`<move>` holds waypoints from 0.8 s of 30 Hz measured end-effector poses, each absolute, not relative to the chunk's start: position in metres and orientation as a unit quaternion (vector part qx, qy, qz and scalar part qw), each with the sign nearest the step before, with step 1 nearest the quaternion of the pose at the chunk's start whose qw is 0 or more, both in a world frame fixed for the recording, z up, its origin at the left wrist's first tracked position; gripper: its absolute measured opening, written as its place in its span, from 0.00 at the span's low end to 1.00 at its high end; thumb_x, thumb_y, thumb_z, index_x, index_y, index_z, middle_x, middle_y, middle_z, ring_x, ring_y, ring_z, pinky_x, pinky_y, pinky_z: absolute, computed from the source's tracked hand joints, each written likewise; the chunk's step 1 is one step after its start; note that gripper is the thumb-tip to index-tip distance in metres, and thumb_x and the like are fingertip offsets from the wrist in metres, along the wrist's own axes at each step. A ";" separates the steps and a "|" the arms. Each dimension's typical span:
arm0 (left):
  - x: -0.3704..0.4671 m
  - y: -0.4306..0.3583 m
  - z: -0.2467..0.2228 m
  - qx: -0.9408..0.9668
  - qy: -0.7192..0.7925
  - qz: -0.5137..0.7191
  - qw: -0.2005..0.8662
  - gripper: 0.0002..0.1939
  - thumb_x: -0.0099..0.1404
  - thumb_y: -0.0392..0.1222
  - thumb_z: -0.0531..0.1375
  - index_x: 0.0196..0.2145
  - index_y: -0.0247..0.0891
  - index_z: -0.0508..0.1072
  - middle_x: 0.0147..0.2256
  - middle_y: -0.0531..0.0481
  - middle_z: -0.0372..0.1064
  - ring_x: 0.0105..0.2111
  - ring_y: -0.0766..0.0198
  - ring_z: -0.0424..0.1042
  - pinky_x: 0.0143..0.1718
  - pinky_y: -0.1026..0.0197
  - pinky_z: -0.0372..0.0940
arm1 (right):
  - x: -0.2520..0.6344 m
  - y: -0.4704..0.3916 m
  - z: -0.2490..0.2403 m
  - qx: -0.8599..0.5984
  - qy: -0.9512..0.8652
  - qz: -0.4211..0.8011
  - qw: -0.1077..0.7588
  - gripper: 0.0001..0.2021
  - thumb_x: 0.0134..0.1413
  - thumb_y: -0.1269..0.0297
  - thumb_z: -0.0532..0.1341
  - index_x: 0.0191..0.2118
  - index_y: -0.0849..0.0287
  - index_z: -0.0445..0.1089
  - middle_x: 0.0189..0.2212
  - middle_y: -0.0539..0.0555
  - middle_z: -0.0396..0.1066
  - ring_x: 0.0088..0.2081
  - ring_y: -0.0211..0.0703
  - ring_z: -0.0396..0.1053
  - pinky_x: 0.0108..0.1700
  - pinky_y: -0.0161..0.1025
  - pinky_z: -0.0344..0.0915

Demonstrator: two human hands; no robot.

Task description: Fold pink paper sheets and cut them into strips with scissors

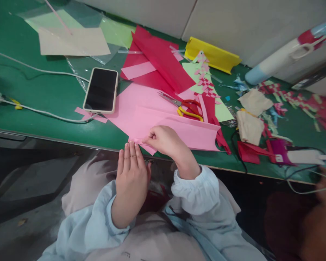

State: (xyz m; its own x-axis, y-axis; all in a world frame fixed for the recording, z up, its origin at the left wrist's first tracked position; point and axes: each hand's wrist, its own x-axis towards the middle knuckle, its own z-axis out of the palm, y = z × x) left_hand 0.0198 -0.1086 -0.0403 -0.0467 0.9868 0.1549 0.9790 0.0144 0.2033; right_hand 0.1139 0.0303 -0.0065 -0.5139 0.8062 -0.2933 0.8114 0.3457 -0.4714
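My left hand (132, 172) lies with its fingers stretched out side by side, fingertips on a small pink paper strip (150, 149) at the table's front edge. Curled fingers of my right hand (167, 142) pinch the same strip just to the right; part of it is hidden under both hands. Beneath and behind them spread larger pink paper sheets (133, 99), one of them folded lengthwise. Scissors (183, 106) with red and yellow handles lie on the pink paper, beyond my right hand.
A phone (101, 90) rests left of the sheets, near a white cable (43, 111). Red paper (163, 61), a yellow folded piece (212, 54) and woven paper strips (206, 81) lie behind. A bottle (285, 54) and a purple-and-white object (281, 152) are at right, near another person's blurred arm (322, 217).
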 end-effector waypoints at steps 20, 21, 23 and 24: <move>0.018 -0.103 -0.035 0.687 0.716 0.126 0.024 0.27 0.70 0.40 0.49 0.60 0.16 0.60 0.61 0.24 0.55 0.62 0.41 0.56 0.63 0.41 0.54 | 0.112 0.031 -0.007 0.490 0.826 -0.280 0.014 0.16 0.52 0.58 0.61 0.18 0.60 0.68 0.15 0.48 0.63 0.21 0.34 0.55 0.27 0.37 0.48; 0.017 -0.102 -0.034 0.685 0.717 0.125 0.027 0.27 0.69 0.39 0.49 0.60 0.16 0.60 0.61 0.24 0.55 0.62 0.41 0.56 0.63 0.41 0.54 | 0.112 0.031 -0.007 0.492 0.825 -0.278 0.019 0.16 0.52 0.58 0.61 0.18 0.60 0.68 0.15 0.49 0.63 0.21 0.34 0.56 0.27 0.37 0.48; 0.017 -0.101 -0.034 0.685 0.719 0.116 0.026 0.26 0.69 0.38 0.50 0.60 0.17 0.61 0.61 0.24 0.56 0.62 0.42 0.56 0.63 0.41 0.54 | 0.110 0.031 -0.005 0.500 0.822 -0.273 0.029 0.17 0.52 0.57 0.62 0.18 0.60 0.68 0.15 0.50 0.65 0.21 0.35 0.58 0.27 0.37 0.48; 0.016 -0.101 -0.033 0.685 0.719 0.112 0.023 0.26 0.69 0.37 0.50 0.60 0.18 0.61 0.61 0.25 0.56 0.62 0.42 0.57 0.63 0.41 0.55 | 0.109 0.030 -0.003 0.503 0.820 -0.269 0.034 0.17 0.52 0.57 0.62 0.18 0.60 0.68 0.16 0.50 0.65 0.21 0.35 0.59 0.27 0.37 0.48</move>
State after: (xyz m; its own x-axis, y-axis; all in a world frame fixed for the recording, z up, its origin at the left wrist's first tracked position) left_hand 0.0165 -0.1008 -0.0332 -0.0599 0.9909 0.1209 0.9807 0.0359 0.1924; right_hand 0.1087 0.0305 -0.0031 -0.4912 0.8075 -0.3267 0.8441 0.3487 -0.4073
